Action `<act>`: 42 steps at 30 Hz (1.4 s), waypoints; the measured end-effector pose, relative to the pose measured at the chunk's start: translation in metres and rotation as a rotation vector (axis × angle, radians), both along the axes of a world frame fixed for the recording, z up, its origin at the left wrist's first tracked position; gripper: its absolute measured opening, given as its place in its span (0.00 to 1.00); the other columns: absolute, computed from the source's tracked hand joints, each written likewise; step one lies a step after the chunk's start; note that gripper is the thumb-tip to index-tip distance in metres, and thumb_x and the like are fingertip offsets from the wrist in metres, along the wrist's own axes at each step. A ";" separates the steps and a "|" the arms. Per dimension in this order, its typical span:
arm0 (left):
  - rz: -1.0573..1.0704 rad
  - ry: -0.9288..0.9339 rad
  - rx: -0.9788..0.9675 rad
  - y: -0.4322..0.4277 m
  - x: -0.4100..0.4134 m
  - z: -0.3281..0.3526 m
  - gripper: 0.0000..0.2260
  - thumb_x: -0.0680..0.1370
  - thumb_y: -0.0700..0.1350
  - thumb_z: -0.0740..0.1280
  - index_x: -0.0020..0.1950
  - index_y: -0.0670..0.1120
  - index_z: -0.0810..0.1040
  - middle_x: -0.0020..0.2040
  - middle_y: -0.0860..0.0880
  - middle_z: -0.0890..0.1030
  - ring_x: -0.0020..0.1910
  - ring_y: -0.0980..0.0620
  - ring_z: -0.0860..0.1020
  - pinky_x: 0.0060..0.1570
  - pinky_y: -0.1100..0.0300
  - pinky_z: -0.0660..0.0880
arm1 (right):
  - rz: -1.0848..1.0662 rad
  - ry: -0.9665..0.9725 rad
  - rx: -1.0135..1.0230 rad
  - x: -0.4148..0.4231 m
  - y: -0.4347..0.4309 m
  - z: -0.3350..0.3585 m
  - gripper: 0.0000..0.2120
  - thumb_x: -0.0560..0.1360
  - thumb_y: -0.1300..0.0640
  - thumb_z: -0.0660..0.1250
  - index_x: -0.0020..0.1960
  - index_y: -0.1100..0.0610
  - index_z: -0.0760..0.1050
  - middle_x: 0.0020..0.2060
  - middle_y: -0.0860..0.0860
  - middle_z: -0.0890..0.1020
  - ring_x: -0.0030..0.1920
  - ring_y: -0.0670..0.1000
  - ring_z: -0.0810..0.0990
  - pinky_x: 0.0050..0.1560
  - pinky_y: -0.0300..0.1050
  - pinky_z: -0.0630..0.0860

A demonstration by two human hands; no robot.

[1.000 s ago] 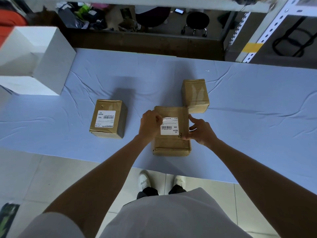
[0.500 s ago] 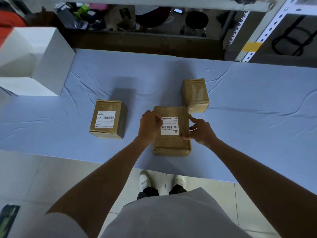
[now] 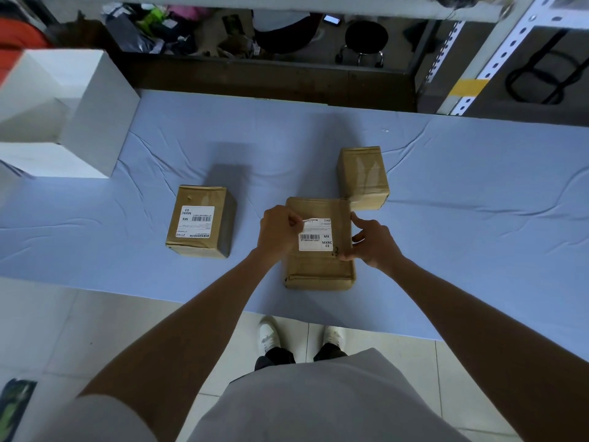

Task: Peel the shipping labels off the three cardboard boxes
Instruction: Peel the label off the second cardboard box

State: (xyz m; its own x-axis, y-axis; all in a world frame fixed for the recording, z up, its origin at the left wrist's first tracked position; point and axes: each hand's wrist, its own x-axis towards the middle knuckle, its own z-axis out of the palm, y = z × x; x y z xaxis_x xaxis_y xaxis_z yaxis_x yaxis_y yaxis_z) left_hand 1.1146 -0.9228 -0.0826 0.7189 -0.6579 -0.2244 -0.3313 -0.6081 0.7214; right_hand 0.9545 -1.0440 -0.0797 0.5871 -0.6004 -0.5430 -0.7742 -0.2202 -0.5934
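Observation:
Three brown cardboard boxes lie on the blue table. The middle box (image 3: 318, 269) carries a white shipping label (image 3: 315, 239) on top. My left hand (image 3: 279, 232) pinches the label's top-left corner, which is lifted and folded back. My right hand (image 3: 373, 242) grips the box's right edge, thumb on top. The left box (image 3: 200, 223) lies apart with its own white label (image 3: 197, 215) flat on top. The far right box (image 3: 363, 177) shows only brown tape; no label is visible on it.
A large white box (image 3: 63, 113) stands at the table's back left. The blue cloth (image 3: 478, 218) is wrinkled, with open room to the right. The table's front edge runs just above my white shoes (image 3: 267, 334). Metal shelving (image 3: 478, 59) stands beyond.
My left hand has peeled the label's top-left corner up and back from the middle box. The right hand keeps its hold on the box's right side.

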 end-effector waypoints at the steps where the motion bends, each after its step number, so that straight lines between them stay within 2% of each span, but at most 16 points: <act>1: -0.002 0.005 0.001 0.000 0.000 0.000 0.03 0.73 0.37 0.69 0.42 0.39 0.83 0.43 0.44 0.84 0.33 0.59 0.75 0.31 0.80 0.70 | -0.001 0.003 0.001 0.000 0.000 0.000 0.52 0.60 0.56 0.81 0.77 0.52 0.55 0.61 0.58 0.78 0.61 0.54 0.77 0.50 0.41 0.70; 7: -0.046 0.029 -0.019 0.002 0.001 0.003 0.02 0.72 0.37 0.70 0.41 0.40 0.83 0.42 0.45 0.84 0.32 0.60 0.77 0.32 0.78 0.72 | -0.005 0.006 -0.003 0.000 0.000 0.000 0.52 0.60 0.56 0.82 0.77 0.51 0.56 0.61 0.57 0.77 0.60 0.54 0.78 0.48 0.40 0.71; 14: -0.069 0.047 -0.044 0.007 0.002 0.006 0.02 0.72 0.39 0.71 0.42 0.41 0.84 0.41 0.45 0.85 0.37 0.57 0.79 0.38 0.71 0.75 | 0.007 0.001 -0.024 0.000 0.001 0.002 0.52 0.60 0.55 0.82 0.77 0.52 0.57 0.60 0.58 0.78 0.59 0.54 0.78 0.50 0.40 0.71; 17: -0.089 0.048 -0.052 0.008 0.002 0.006 0.02 0.72 0.39 0.71 0.42 0.41 0.83 0.42 0.46 0.84 0.36 0.59 0.78 0.37 0.74 0.74 | 0.000 -0.003 -0.013 0.000 0.001 0.002 0.52 0.60 0.56 0.82 0.76 0.52 0.57 0.60 0.58 0.78 0.59 0.54 0.78 0.50 0.40 0.71; 26: -0.139 0.068 -0.073 0.010 0.006 0.006 0.02 0.72 0.39 0.72 0.42 0.41 0.83 0.42 0.44 0.85 0.37 0.57 0.78 0.37 0.71 0.74 | -0.022 0.001 0.007 0.001 0.000 0.000 0.52 0.59 0.56 0.82 0.76 0.51 0.57 0.60 0.58 0.78 0.58 0.53 0.79 0.48 0.39 0.71; 29: -0.133 0.077 -0.082 0.011 0.006 0.005 0.02 0.72 0.39 0.72 0.43 0.41 0.83 0.41 0.45 0.84 0.35 0.58 0.78 0.36 0.74 0.74 | -0.015 0.007 0.000 0.002 0.000 0.000 0.52 0.59 0.56 0.82 0.76 0.51 0.57 0.61 0.58 0.77 0.58 0.53 0.79 0.50 0.40 0.70; 42: -0.128 0.068 -0.107 0.014 0.002 0.004 0.02 0.71 0.39 0.73 0.42 0.41 0.84 0.36 0.53 0.80 0.33 0.60 0.77 0.35 0.77 0.72 | -0.040 -0.001 0.000 0.002 0.004 0.001 0.52 0.59 0.57 0.82 0.76 0.52 0.58 0.61 0.58 0.77 0.59 0.54 0.79 0.51 0.41 0.70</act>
